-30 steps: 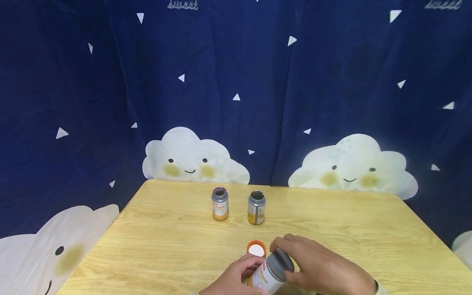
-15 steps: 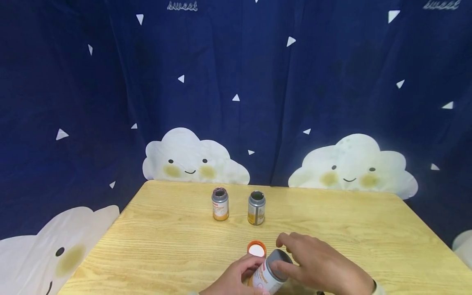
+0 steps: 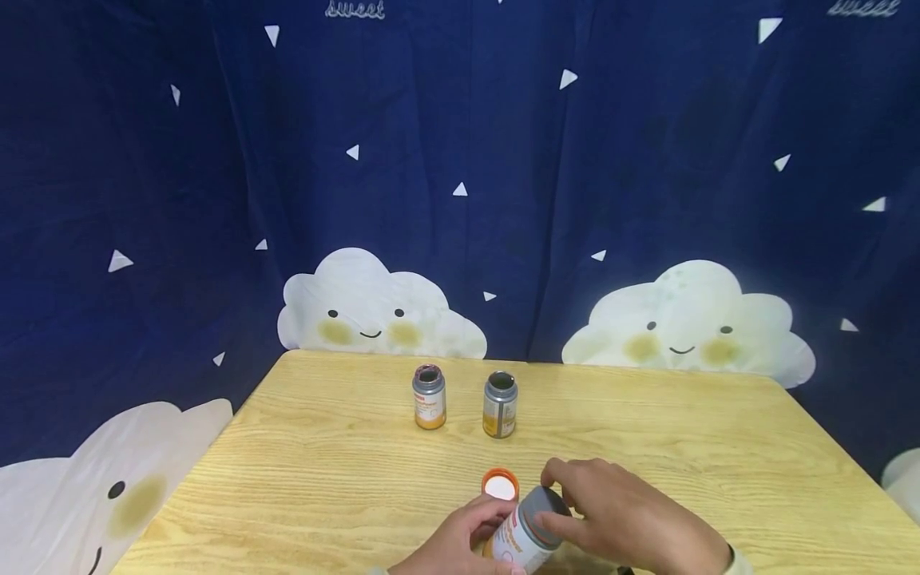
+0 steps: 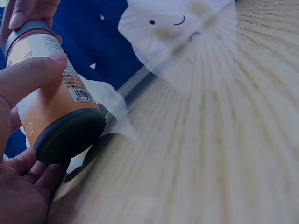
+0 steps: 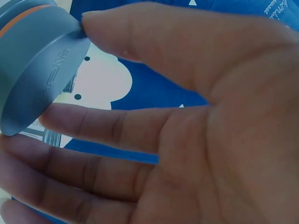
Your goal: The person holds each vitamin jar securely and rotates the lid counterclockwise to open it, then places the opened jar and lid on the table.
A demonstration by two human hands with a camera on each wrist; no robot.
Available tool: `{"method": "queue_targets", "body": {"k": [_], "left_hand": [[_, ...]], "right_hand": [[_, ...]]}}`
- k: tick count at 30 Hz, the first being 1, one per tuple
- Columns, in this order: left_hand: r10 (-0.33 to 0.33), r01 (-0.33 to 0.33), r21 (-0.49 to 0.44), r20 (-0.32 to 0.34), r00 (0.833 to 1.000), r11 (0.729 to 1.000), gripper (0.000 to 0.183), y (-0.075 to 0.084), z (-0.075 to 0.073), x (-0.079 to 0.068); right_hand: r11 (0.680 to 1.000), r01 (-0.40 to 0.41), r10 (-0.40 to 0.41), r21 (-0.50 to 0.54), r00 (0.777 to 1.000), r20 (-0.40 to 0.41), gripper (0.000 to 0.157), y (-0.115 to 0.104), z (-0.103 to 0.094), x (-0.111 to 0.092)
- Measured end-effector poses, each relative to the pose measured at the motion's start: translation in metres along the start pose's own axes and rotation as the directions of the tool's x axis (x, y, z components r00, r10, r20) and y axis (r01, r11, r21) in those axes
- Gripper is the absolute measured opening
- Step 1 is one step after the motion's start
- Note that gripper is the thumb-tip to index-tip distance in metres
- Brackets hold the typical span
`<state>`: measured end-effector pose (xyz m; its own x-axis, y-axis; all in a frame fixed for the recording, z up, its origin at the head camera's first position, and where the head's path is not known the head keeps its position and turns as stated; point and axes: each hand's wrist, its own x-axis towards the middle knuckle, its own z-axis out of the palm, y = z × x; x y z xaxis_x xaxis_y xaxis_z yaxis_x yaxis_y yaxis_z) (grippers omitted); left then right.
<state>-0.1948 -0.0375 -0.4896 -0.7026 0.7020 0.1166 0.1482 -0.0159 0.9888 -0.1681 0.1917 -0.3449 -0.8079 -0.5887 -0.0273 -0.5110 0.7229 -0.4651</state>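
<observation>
A white and orange pill bottle [image 3: 519,545] with a grey cap [image 3: 544,513] leans to the right near the table's front edge. My left hand [image 3: 456,543] grips its body; in the left wrist view the thumb lies across the label [image 4: 60,74] and the dark base points toward the camera. The right hand [image 3: 632,511] has its thumb on one side of the grey cap and fingertips on the opposite rim. In the right wrist view the cap's top [image 5: 49,77] sits between thumb and fingers, with the palm apart from it.
An orange-rimmed lid [image 3: 500,485] with a white inside lies just behind the left hand. Two uncapped bottles stand farther back, one left [image 3: 430,399] and one right [image 3: 500,406]. A dark blue curtain [image 3: 517,192] with clouds hangs behind the wooden table [image 3: 323,471].
The right fingers loosened from the grey cap half a second ago and now close on its rim again. My left hand and the bottle have stayed nearly in place.
</observation>
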Motion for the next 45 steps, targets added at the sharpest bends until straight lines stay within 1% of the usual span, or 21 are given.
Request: {"method": "queue_targets", "body": {"k": [3,4,7,10,12,19,21,23,27,30,31,35,38,45], "left_hand": [[0.009,-0.009,0.007,0.002,1.0,1.0,0.051,-0.0008,-0.0007,0.0],[0.01,-0.01,0.008,0.0,1.0,1.0,0.051,-0.0012,-0.0009,-0.0001],[0.017,-0.017,0.016,-0.007,1.0,1.0,0.052,-0.0021,-0.001,-0.0004],[0.029,-0.029,0.026,-0.011,1.0,0.999,0.052,-0.0029,-0.001,-0.0005],[0.031,-0.031,0.027,-0.011,0.999,0.999,0.053,-0.0031,-0.0011,-0.0007],[0.01,-0.01,0.042,-0.013,1.0,0.999,0.051,-0.0023,-0.0016,-0.0018],[0.012,-0.011,0.042,-0.012,1.0,0.999,0.051,-0.0017,-0.0017,-0.0015],[0.011,-0.01,0.038,-0.011,1.0,0.999,0.051,-0.0014,-0.0018,-0.0012],[0.011,-0.011,0.022,-0.01,1.0,1.0,0.051,-0.0016,-0.0012,-0.0008],[0.009,-0.009,0.02,-0.006,1.0,1.0,0.051,-0.0022,-0.0007,-0.0004],[0.009,-0.009,0.025,-0.006,1.0,1.0,0.051,-0.0022,-0.0007,-0.0002],[0.011,-0.011,0.028,-0.001,1.0,1.0,0.051,-0.0027,-0.0017,0.0005],[0.006,-0.006,0.026,0.003,1.0,1.0,0.051,-0.0031,-0.0024,0.0011],[-0.008,0.008,0.037,-0.001,1.0,0.999,0.051,-0.0009,-0.0014,0.0013]], "right_hand": [[1.0,0.017,-0.017,0.007,1.0,0.019,0.026,0.0004,-0.0012,-0.0001],[1.0,0.01,-0.011,0.014,1.0,0.029,0.024,0.0,-0.0015,0.0],[0.999,-0.038,0.037,0.02,0.997,0.062,0.022,-0.0024,-0.0023,0.0001],[0.997,-0.079,0.077,0.02,0.994,0.081,0.024,-0.0051,-0.0022,-0.0001],[0.997,-0.07,0.068,0.017,0.994,0.08,0.026,-0.0057,-0.0017,-0.0006],[1.0,0.003,-0.004,0.015,0.998,0.066,0.031,-0.0056,-0.0008,-0.0013],[1.0,-0.006,0.005,0.02,0.998,0.067,0.032,-0.0054,-0.0012,-0.0017],[0.999,-0.047,0.045,0.027,0.996,0.076,0.032,-0.0064,-0.0016,-0.0012],[0.992,-0.128,0.129,-0.011,0.991,0.046,0.034,-0.0069,-0.0006,-0.0003],[0.988,-0.146,0.147,-0.053,0.989,0.003,0.037,-0.0055,0.0013,0.0003],[0.987,-0.149,0.149,-0.065,0.989,-0.012,0.038,-0.0047,0.002,0.0006],[0.985,-0.119,0.11,-0.125,0.991,-0.077,0.041,-0.0026,0.0051,0.0015],[0.983,-0.105,0.09,-0.152,0.991,-0.102,0.042,-0.0015,0.0062,0.0018],[0.983,-0.126,0.117,-0.136,0.991,-0.07,0.04,-0.0008,0.006,0.0019]]}}
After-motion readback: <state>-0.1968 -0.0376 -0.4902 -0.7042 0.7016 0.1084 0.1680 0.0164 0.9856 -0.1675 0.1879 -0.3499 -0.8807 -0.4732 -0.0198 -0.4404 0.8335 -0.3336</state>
